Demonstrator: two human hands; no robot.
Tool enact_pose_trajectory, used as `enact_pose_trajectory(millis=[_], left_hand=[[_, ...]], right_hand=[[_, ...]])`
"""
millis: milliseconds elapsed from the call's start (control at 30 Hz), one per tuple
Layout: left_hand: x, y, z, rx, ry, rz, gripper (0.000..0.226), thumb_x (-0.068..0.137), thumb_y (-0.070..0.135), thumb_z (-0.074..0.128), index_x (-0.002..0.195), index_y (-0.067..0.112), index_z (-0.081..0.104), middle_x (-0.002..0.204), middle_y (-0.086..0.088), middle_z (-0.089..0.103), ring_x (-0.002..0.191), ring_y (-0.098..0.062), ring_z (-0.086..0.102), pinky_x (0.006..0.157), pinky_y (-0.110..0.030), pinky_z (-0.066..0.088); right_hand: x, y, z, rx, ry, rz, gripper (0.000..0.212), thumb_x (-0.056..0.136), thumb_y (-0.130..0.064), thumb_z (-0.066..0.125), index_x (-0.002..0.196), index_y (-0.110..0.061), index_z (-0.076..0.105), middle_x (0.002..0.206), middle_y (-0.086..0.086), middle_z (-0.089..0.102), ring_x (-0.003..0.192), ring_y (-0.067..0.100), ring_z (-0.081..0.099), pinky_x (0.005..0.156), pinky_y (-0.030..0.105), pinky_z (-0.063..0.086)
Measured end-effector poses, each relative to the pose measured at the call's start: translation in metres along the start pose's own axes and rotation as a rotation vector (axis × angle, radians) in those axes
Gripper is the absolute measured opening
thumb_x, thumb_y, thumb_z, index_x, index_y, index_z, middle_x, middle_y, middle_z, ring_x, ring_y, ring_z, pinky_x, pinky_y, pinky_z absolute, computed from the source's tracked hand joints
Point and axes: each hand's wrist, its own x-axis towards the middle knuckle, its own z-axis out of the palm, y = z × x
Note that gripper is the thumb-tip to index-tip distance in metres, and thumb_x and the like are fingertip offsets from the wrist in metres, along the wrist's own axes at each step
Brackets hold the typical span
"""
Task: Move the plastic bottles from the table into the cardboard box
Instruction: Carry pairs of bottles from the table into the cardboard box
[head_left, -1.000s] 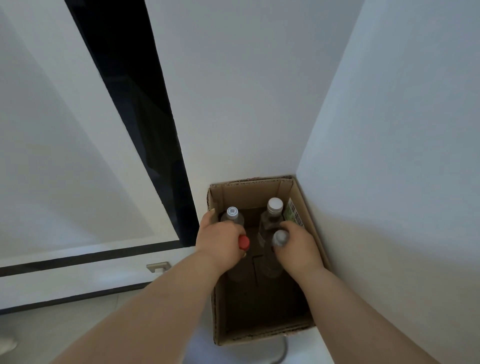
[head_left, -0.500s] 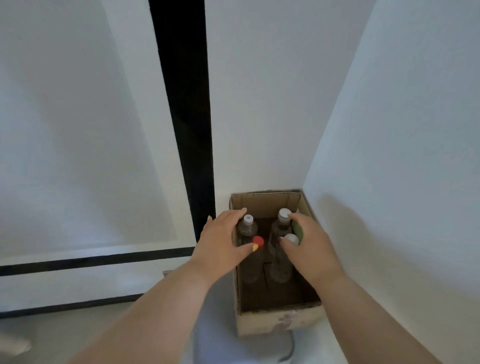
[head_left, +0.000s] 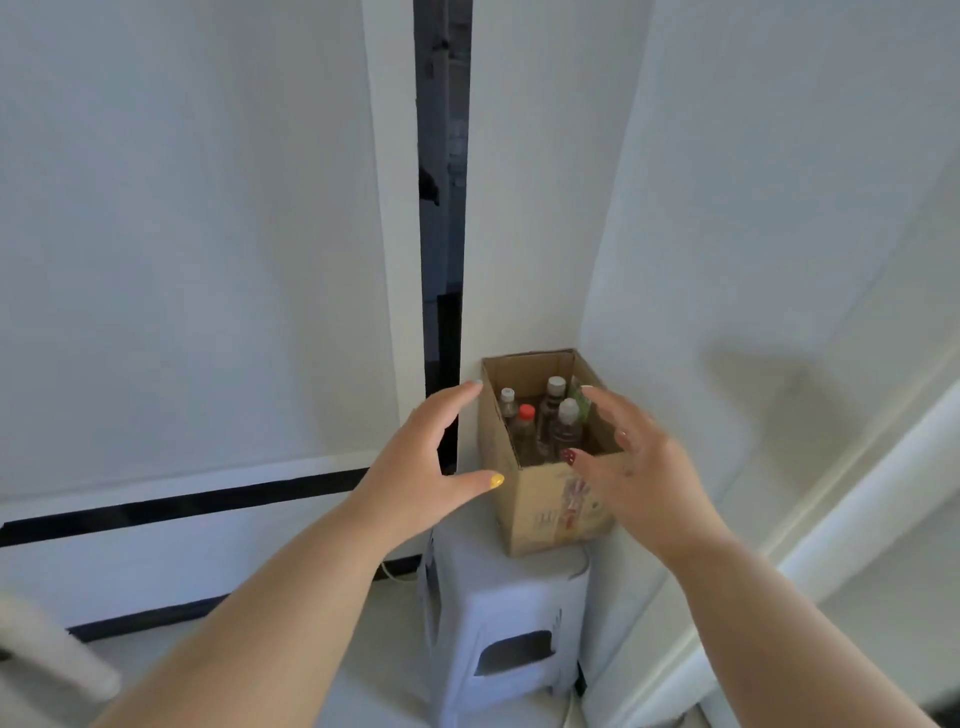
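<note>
My left hand (head_left: 415, 462) and right hand (head_left: 631, 467) hover with fingers spread and released, holding nothing, on either side of the open brown cardboard box (head_left: 545, 499). Four clear plastic bottles stand upright inside it: a red-capped bottle (head_left: 525, 434) and three white-capped bottles (head_left: 566, 428). The box sits on a white plastic stool (head_left: 506, 597) in the wall corner.

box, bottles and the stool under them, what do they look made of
The cardboard box: brown corrugated cardboard, matte, with a printed front and raw cut rim. The bottles: probably clear plastic, see-through bodies with screw caps, one red. The stool: likely moulded plastic, pale, smooth, slightly glossy, with a cut-out slot in its side.
</note>
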Motion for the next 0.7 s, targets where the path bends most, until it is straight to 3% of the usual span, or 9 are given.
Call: enact_pose_trajectory(millis=[33,100,167,300,367,433,500,600,700], left_hand=[[-0.017,0.007,-0.005,-0.006,0.006,0.004,0.089,0.080,0.034,0.080,0.150,0.049,0.028,0.153,0.036,0.029,0.133,0.026,0.024,0.101,-0.002,0.019],[-0.053,0.024,-0.016,-0.017,0.034,0.006,0.088,0.081,0.031,0.080,0.150,0.048,0.029,0.147,0.042,0.030,0.126,0.034,0.021,0.096,0.003,0.020],[-0.086,0.039,-0.024,-0.024,0.067,-0.001,0.086,0.081,0.029,0.080,0.149,0.048,0.032,0.141,0.047,0.030,0.121,0.038,0.021,0.096,0.001,0.019],[-0.163,0.069,-0.036,-0.023,0.122,-0.010,0.083,0.081,0.032,0.079,0.147,0.052,0.032,0.131,0.055,0.027,0.115,0.042,0.019,0.095,-0.001,0.018],[-0.210,0.086,-0.039,-0.009,0.156,0.009,0.083,0.081,0.033,0.079,0.146,0.054,0.032,0.132,0.055,0.029,0.119,0.040,0.021,0.094,0.004,0.018],[-0.258,0.102,-0.039,-0.002,0.180,0.024,0.082,0.080,0.033,0.079,0.143,0.057,0.033,0.131,0.058,0.031,0.123,0.036,0.023,0.090,0.010,0.021],[-0.312,0.121,-0.037,-0.030,0.205,0.004,0.081,0.080,0.033,0.080,0.142,0.058,0.035,0.133,0.058,0.032,0.129,0.031,0.024,0.090,0.011,0.022],[-0.383,0.146,-0.039,-0.054,0.235,-0.030,0.081,0.079,0.031,0.080,0.142,0.058,0.036,0.141,0.047,0.037,0.134,0.024,0.028,0.098,0.000,0.026],[-0.438,0.166,-0.049,-0.082,0.251,-0.047,0.083,0.079,0.027,0.081,0.145,0.054,0.037,0.147,0.036,0.041,0.136,0.018,0.032,0.104,-0.010,0.026]], right_hand=[[-0.015,-0.010,-0.001,0.023,-0.013,-0.004,0.063,0.082,-0.033,0.073,0.135,-0.053,0.045,0.129,-0.040,0.048,0.097,-0.032,0.047,0.085,0.004,0.038],[-0.046,-0.028,-0.005,0.057,-0.025,-0.015,0.062,0.082,-0.026,0.073,0.137,-0.045,0.050,0.139,-0.020,0.054,0.092,-0.007,0.065,0.074,-0.003,0.040],[-0.074,-0.046,-0.008,0.060,-0.029,-0.045,0.062,0.082,-0.026,0.073,0.138,-0.043,0.050,0.139,-0.019,0.056,0.102,0.010,0.063,0.076,-0.002,0.042],[-0.140,-0.081,-0.017,0.036,-0.045,-0.118,0.064,0.083,-0.033,0.073,0.137,-0.052,0.045,0.127,-0.043,0.048,0.133,-0.001,0.045,0.110,0.030,0.040],[-0.181,-0.098,-0.020,0.043,-0.053,-0.141,0.064,0.083,-0.033,0.074,0.138,-0.050,0.045,0.134,-0.035,0.049,0.136,0.000,0.043,0.113,0.036,0.038],[-0.221,-0.112,-0.026,0.069,-0.065,-0.155,0.063,0.084,-0.033,0.074,0.138,-0.048,0.046,0.138,-0.027,0.050,0.136,0.002,0.043,0.114,0.035,0.038],[-0.267,-0.127,-0.032,0.094,-0.109,-0.185,0.063,0.084,-0.034,0.074,0.138,-0.050,0.046,0.132,-0.035,0.051,0.134,-0.003,0.043,0.112,0.029,0.036],[-0.329,-0.151,-0.039,0.142,-0.158,-0.190,0.061,0.082,-0.037,0.073,0.134,-0.055,0.047,0.124,-0.044,0.050,0.126,-0.012,0.044,0.105,0.019,0.036],[-0.377,-0.176,-0.039,0.188,-0.183,-0.203,0.062,0.081,-0.038,0.074,0.136,-0.052,0.048,0.134,-0.032,0.053,0.130,-0.004,0.045,0.102,0.018,0.036]])
